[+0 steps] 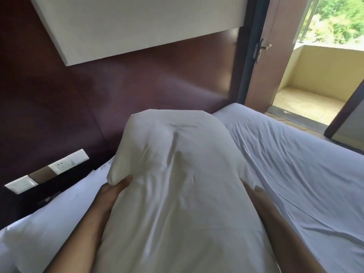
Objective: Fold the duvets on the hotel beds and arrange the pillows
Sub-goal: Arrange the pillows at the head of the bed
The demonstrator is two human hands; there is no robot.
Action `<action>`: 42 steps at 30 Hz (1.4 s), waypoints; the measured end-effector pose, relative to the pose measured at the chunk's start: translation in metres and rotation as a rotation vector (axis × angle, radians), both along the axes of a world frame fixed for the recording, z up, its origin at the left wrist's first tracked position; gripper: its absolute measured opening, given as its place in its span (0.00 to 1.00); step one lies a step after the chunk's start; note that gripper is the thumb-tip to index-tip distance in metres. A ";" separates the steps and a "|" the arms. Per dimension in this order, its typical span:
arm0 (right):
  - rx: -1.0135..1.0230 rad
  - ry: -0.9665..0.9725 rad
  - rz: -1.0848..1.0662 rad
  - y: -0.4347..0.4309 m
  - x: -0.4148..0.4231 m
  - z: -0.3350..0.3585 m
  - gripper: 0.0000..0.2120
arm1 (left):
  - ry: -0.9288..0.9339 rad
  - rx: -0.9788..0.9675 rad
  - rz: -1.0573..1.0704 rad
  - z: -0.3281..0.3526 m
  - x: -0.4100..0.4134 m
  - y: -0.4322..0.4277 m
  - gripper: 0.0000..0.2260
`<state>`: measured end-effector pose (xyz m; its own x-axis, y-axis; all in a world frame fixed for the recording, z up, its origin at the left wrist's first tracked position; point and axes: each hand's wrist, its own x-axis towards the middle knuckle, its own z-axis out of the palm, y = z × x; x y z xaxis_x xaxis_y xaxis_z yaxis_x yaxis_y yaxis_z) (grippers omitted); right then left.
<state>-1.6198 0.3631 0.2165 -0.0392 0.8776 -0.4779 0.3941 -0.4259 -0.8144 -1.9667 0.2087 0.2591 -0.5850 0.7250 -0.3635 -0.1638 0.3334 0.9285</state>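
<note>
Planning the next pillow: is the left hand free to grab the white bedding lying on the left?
Probably not yet: the left hand grips the pillow, though the bedding lies close beside it.

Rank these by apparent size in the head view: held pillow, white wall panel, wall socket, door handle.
1. held pillow, inflated by its nearness to the camera
2. white wall panel, cut off by the frame
3. wall socket
4. door handle

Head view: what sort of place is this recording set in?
Probably a hotel bedroom: a bed with a white sheet, a dark headboard wall carrying a switch-and-socket panel, and a door open onto a balcony. The left hand and right hand hold a white pillow.
</note>
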 end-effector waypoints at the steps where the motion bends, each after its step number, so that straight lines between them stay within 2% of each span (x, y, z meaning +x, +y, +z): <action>1: 0.008 -0.004 -0.012 0.015 -0.006 0.004 0.41 | -0.001 0.024 -0.016 0.001 -0.008 0.019 0.15; 2: 0.012 -0.004 -0.026 0.029 -0.010 0.006 0.44 | 0.011 0.039 -0.021 0.006 -0.013 0.036 0.14; 3: 0.016 0.011 -0.038 0.042 -0.015 0.008 0.42 | 0.026 0.049 -0.037 0.007 -0.019 0.055 0.13; 5: 0.012 0.039 -0.059 0.068 -0.025 0.008 0.30 | 0.033 0.067 -0.072 0.010 -0.029 0.093 0.08; 6: 0.001 0.036 -0.073 0.083 -0.029 0.006 0.28 | 0.018 0.080 -0.083 0.010 -0.035 0.112 0.07; 9: -0.008 -0.009 -0.136 0.132 -0.046 -0.005 0.28 | -0.073 0.113 -0.148 0.001 -0.060 0.175 0.17; 11: 0.012 -0.010 -0.189 0.166 -0.063 -0.010 0.24 | -0.095 0.113 -0.188 -0.011 -0.087 0.224 0.29; 13: 0.027 -0.025 -0.234 0.202 -0.079 -0.015 0.19 | -0.089 0.069 -0.214 -0.021 -0.117 0.282 0.35; 15: 0.031 -0.051 -0.272 0.243 -0.095 -0.025 0.11 | -0.052 0.056 -0.246 -0.031 -0.145 0.344 0.32; 17: 0.001 -0.112 -0.316 0.287 -0.110 -0.039 0.06 | 0.020 0.051 -0.272 -0.033 -0.167 0.407 0.20; 18: 0.009 -0.127 -0.344 0.308 -0.120 -0.042 0.07 | 0.050 0.048 -0.293 -0.032 -0.176 0.438 0.16; 19: 0.020 -0.137 -0.365 0.331 -0.127 -0.047 0.12 | 0.083 0.036 -0.316 -0.030 -0.185 0.467 0.16; 22: 0.043 -0.121 -0.412 0.383 -0.148 -0.053 0.23 | 0.181 -0.009 -0.374 -0.022 -0.206 0.552 0.26; 24: 0.045 -0.133 -0.413 0.406 -0.167 -0.043 0.25 | 0.176 -0.005 -0.439 -0.020 -0.218 0.601 0.26; 28: 0.042 -0.139 -0.445 0.463 -0.180 -0.084 0.26 | 0.200 0.007 -0.557 -0.029 -0.227 0.684 0.23; 31: 0.024 -0.090 -0.450 0.492 -0.194 -0.113 0.32 | 0.219 -0.042 -0.630 -0.055 -0.230 0.730 0.17; 32: 0.003 -0.085 -0.481 0.499 -0.199 -0.123 0.31 | 0.240 -0.072 -0.673 -0.071 -0.232 0.743 0.19; 34: -0.050 -0.051 -0.571 0.509 -0.209 -0.154 0.28 | 0.308 -0.148 -0.720 -0.118 -0.242 0.771 0.34; 35: -0.056 -0.028 -0.574 0.508 -0.221 -0.167 0.30 | 0.373 -0.203 -0.732 -0.146 -0.247 0.784 0.40; 36: -0.073 0.020 -0.596 0.508 -0.231 -0.184 0.34 | 0.458 -0.256 -0.750 -0.173 -0.250 0.794 0.42; 38: -0.157 0.102 -0.659 0.510 -0.243 -0.226 0.50 | 0.633 -0.348 -0.797 -0.223 -0.244 0.793 0.36; 39: -0.190 0.119 -0.683 0.510 -0.247 -0.246 0.55 | 0.681 -0.385 -0.825 -0.244 -0.236 0.784 0.34; 42: -0.265 0.040 -0.670 0.514 -0.244 -0.277 0.56 | 0.807 -0.501 -0.941 -0.319 -0.224 0.746 0.35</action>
<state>-1.8636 0.8770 -0.0605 0.4447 0.5740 -0.6876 -0.0489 -0.7510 -0.6585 -2.1910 0.9550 -0.0596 -0.1150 0.8594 -0.4983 0.8479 0.3462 0.4014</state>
